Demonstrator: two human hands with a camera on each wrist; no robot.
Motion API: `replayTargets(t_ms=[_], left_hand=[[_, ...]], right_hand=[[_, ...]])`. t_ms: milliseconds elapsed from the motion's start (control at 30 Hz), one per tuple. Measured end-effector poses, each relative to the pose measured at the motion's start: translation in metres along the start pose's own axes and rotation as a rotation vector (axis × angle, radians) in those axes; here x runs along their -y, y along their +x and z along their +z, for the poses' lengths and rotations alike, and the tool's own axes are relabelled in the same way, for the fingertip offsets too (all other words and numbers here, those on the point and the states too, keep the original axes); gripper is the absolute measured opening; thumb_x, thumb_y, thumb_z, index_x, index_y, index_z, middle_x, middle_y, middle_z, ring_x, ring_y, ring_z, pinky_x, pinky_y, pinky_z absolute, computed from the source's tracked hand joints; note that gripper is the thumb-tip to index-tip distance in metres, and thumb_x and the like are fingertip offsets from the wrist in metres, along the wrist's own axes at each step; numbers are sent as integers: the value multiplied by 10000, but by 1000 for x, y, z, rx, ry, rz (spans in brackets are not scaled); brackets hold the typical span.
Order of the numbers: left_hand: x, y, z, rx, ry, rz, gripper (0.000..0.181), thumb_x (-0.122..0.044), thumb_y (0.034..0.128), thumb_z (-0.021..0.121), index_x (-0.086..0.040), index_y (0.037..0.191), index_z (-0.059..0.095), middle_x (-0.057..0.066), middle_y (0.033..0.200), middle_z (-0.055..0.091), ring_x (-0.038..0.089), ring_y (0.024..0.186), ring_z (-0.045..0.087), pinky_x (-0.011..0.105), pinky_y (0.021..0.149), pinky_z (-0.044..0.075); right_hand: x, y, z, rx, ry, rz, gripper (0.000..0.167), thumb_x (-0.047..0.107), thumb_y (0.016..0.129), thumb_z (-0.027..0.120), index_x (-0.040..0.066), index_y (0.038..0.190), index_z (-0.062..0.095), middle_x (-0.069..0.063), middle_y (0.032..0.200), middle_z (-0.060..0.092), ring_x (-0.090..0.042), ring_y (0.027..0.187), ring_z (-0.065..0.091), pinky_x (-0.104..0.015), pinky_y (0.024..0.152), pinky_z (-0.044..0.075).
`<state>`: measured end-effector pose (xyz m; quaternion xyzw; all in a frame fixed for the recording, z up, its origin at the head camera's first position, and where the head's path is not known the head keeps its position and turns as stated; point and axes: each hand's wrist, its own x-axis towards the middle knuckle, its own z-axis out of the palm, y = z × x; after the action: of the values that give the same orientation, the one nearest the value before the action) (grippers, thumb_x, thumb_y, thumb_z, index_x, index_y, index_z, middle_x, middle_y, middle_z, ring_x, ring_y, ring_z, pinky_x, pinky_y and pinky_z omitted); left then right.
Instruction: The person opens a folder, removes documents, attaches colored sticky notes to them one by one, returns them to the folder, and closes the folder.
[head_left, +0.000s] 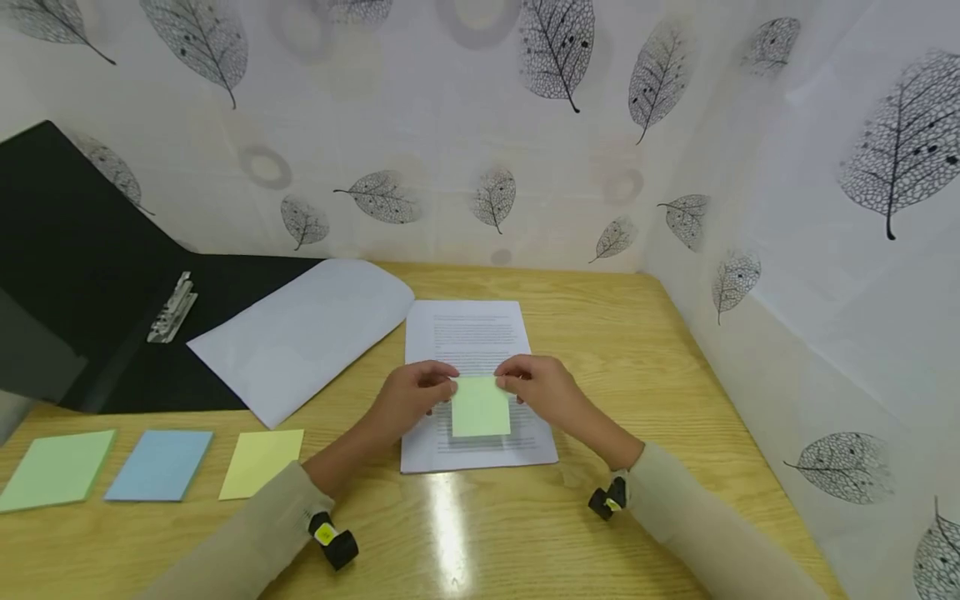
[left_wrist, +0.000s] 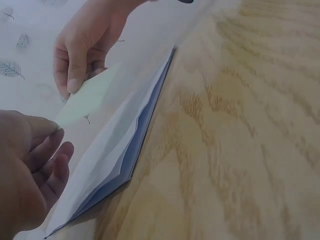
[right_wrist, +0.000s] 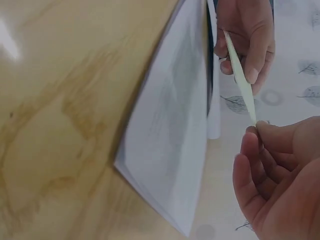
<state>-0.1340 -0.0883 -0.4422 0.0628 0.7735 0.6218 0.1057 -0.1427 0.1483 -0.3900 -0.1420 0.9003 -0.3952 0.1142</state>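
A light green sticky note (head_left: 481, 408) is held by its two upper corners above a printed paper stack (head_left: 480, 329). The left hand (head_left: 408, 400) pinches the upper left corner between thumb and fingers; the right hand (head_left: 546, 390) pinches the upper right corner. In the left wrist view the note (left_wrist: 90, 97) hangs raised over the sheets (left_wrist: 107, 140), between the left hand (left_wrist: 30, 165) and the right hand (left_wrist: 90, 45). Seen nearly edge-on in the right wrist view, the note (right_wrist: 241, 77) spans from the left hand (right_wrist: 250, 40) to the right hand (right_wrist: 280, 175).
Green (head_left: 58, 471), blue (head_left: 160, 465) and yellow (head_left: 261, 462) sticky pads lie at the left on the wooden table (head_left: 615, 333). Behind them are an open black folder (head_left: 217, 283) with a metal clip (head_left: 172, 308) and a large white sheet (head_left: 303, 337). Leaf-patterned covering surrounds the table.
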Motion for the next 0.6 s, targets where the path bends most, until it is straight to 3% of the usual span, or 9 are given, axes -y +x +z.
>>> replayTargets(t_ms=[200,333,467,600], left_hand=[[5,8,-2,-6,270,14,100,-249,938,707,-194,990,773,-48,961,730,139,854,616,309,772,488],[5,11,-3,-7,426,-2,100,-296,933,708,-239,979,776,-76,972,729,112,829,611,314,749,471],[5,14,-1,6,501,-10,105,-313,935,701,-252,980,775,-79,1001,731,109,872,628,350,784,480],[3,15,1,3,558,-23,80,-303,932,707,-262,946,775,-84,1027,732,124,946,644,397,831,489]], right_hand=[[-15,15,7,57,24,51,80,158,982,666,117,975,734,-12,879,704,-194,724,626,-289,645,524],[-20,21,10,85,-36,59,75,144,969,675,128,918,728,-7,843,685,-146,685,602,-274,636,506],[-22,24,11,83,-143,39,67,164,950,702,152,892,731,23,854,686,-119,694,569,-267,646,471],[-23,27,13,90,-184,36,59,162,944,711,147,892,734,25,856,691,-121,730,564,-272,683,461]])
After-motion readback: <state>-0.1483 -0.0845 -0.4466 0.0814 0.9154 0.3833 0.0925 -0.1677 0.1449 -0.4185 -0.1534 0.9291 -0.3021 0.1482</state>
